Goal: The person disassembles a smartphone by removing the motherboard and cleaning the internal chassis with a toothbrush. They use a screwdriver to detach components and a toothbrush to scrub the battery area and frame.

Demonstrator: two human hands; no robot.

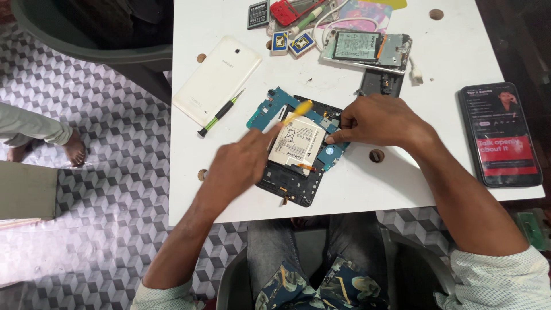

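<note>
An opened tablet (298, 155) lies back-up near the front edge of the white worktop (447, 57), its blue circuit board (267, 106) bared at the far end and a white battery (297, 143) sitting in the middle of it; the left hand (238, 166) is over the tablet's near-left part, its fingers curled together around a yellow-handled tool (298, 109), which is blurred and slants up and away across the battery's top edge; the right hand (379, 121) rests at the tablet's right side, fingers bent and close together, the fingertips (336, 138) pressing on the frame just beside the battery's right edge, holding nothing that can be seen; the tablet's white back cover (217, 79) lies to the left on the worktop, with a green-and-black screwdriver (221, 113) touching its near corner; farther back lie a second opened device (367, 50) with its battery showing, a dark phone battery (259, 14), a red part (284, 11) and two small blue-and-yellow cards (290, 43); at the right edge a smartphone (500, 135) lies face up with its screen lit; beyond the worktop, on the patterned floor (103, 149), another person's bare foot (74, 148) shows at the left.
</note>
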